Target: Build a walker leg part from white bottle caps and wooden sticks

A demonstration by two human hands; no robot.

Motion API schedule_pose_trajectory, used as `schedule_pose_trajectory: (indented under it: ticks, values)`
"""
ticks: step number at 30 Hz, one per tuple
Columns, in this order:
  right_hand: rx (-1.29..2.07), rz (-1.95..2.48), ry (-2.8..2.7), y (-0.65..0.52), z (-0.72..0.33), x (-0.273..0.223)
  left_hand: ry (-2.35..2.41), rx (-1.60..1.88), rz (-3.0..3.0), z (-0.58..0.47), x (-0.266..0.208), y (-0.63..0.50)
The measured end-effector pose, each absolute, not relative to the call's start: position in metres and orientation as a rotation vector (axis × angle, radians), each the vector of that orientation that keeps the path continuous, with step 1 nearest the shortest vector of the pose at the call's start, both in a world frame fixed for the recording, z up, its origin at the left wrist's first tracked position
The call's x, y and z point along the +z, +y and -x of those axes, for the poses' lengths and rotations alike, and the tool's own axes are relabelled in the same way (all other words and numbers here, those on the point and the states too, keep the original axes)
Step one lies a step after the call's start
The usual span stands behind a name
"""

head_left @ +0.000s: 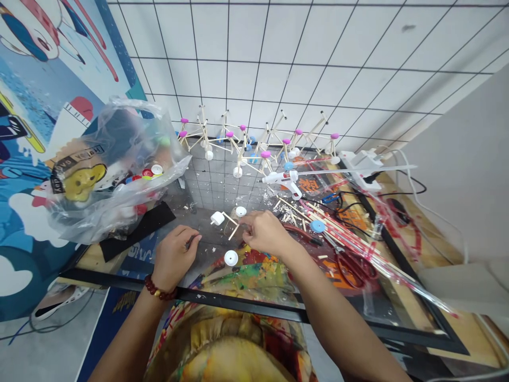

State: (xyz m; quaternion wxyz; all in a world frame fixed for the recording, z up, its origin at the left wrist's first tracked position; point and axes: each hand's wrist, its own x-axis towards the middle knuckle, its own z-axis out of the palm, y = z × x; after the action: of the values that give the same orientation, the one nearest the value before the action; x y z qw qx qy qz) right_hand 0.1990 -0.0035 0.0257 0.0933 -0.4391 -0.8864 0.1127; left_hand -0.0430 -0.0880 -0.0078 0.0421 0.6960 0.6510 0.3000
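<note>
At the middle of the dark, glossy tabletop, my right hand has its fingers curled in at a small frame of pale wooden sticks. Its fingertips meet the frame's right end, and the exact grip is partly hidden. A white wheel sits at the frame's left end, and another white wheel is beside my right fingertips. My left hand rests left of the frame, loosely curled, with thumb and index slightly apart and nothing visible between them. A loose white wheel lies flat between my hands, nearer me.
Several stick models with pink, blue and white discs stand along the tiled wall. A white glue gun lies before them. Rightward are stick offcuts, a blue wheel, red-handled scissors and bundled sticks. A plastic bag is left.
</note>
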Motion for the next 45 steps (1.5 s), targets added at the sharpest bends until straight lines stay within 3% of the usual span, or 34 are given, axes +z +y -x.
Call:
schedule_pose_trajectory:
  ticks: [4,10,18,25,34,42,45]
  values:
    - [0.199,1.289,-2.587,-0.005,-0.200,0.029,2.007,0.927,-2.129,0.043,-0.008,-0.088]
    - [0.136,0.840,-2.852,-0.008,-0.196,0.029,1.994,1.080,-2.055,0.043,-0.002,-0.094]
    - [0.188,0.868,-2.831,-0.008,-0.193,0.026,1.965,1.276,-1.918,0.044,0.007,-0.100]
    - [0.468,1.142,-2.449,0.001,-0.209,0.035,1.889,1.308,-2.072,0.048,0.037,-0.072]
    - [0.661,1.095,-2.698,-0.002,-0.208,0.034,1.778,1.189,-1.859,0.039,0.031,-0.005]
    - [0.152,1.631,-2.469,0.014,-0.229,0.042,1.641,1.278,-2.186,0.022,0.043,-0.016]
    - [0.126,1.721,-2.460,0.013,-0.233,0.049,1.579,1.183,-2.417,0.014,0.045,-0.027]
